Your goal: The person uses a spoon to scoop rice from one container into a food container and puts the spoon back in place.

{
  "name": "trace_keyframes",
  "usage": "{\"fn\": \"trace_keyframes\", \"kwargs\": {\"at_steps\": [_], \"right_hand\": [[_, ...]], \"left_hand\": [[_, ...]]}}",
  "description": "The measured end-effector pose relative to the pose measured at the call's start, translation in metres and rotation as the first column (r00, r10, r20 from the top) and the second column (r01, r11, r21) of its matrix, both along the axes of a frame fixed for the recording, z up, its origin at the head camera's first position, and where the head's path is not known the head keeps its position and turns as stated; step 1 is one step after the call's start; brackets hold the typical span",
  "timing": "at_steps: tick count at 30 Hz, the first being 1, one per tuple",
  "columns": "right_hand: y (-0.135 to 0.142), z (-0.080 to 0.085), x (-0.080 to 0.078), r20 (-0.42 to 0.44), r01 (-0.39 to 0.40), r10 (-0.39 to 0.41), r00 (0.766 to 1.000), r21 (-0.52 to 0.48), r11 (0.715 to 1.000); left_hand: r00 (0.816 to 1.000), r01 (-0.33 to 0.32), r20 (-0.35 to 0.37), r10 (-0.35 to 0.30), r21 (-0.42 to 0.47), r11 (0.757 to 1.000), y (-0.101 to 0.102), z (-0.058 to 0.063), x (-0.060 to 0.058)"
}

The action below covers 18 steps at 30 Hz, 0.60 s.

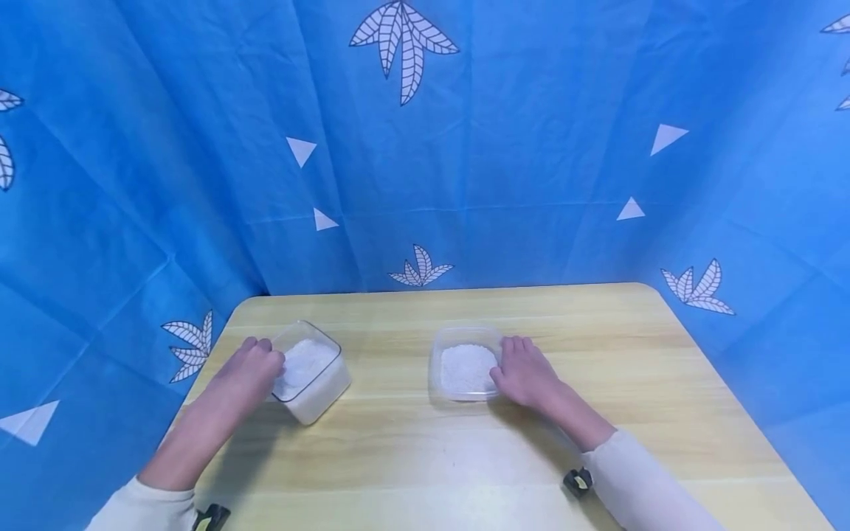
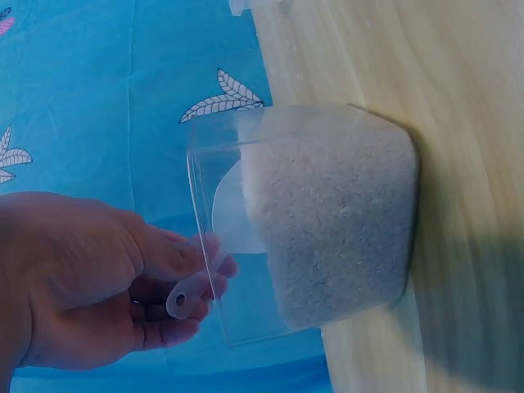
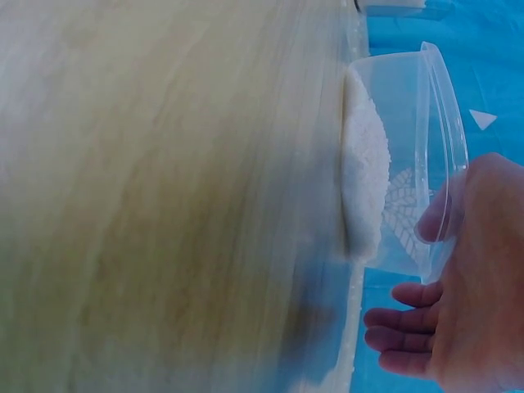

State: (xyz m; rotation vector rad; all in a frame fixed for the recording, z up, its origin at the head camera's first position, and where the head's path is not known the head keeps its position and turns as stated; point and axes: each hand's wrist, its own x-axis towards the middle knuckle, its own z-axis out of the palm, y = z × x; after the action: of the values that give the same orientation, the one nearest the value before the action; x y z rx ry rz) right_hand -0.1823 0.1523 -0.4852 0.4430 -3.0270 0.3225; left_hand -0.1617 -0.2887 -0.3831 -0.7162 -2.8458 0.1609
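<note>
My left hand (image 1: 249,369) grips the handle of a translucent scoop (image 2: 187,296), thumb and fingers around it at the rim of a clear square container (image 2: 391,176). Inside that container, white rice (image 2: 332,237) fills much of the depth, and the scoop's bowl stands at the rice surface. The container sits on the table's left side. To the right, my right hand (image 1: 527,376) holds a clear plastic box (image 3: 393,78) by its right rim, a digit showing through the wall and the other fingers loosely curled below. A low heap of white grains (image 1: 467,369) lies in the box.
Both containers stand on a light wood-grain table (image 1: 392,457), apart from each other. A blue cloth (image 1: 531,147) with white leaves and triangles hangs behind and beside the table. A dark wrist device (image 1: 578,482) sits at the right sleeve.
</note>
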Motion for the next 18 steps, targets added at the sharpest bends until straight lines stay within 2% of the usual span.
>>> {"fn": "trace_keyframes", "kwargs": {"at_steps": [5,11,18], "right_hand": [[0.001,-0.001,0.0,0.004,0.002,-0.002,1.0,0.0,1.0],[-0.001,-0.002,0.001,-0.005,0.005,-0.005,1.0,-0.001,1.0],[-0.002,-0.003,0.0,-0.016,0.0,0.0,1.0,0.006,1.0]], "left_hand": [[1.0,0.024,-0.01,-0.023,0.009,1.0,-0.002,-0.002,-0.002],[0.989,0.107,-0.108,-0.103,0.027,0.994,-0.008,-0.006,0.001],[0.977,0.104,-0.195,-0.087,0.077,0.992,-0.015,-0.004,0.008]]}}
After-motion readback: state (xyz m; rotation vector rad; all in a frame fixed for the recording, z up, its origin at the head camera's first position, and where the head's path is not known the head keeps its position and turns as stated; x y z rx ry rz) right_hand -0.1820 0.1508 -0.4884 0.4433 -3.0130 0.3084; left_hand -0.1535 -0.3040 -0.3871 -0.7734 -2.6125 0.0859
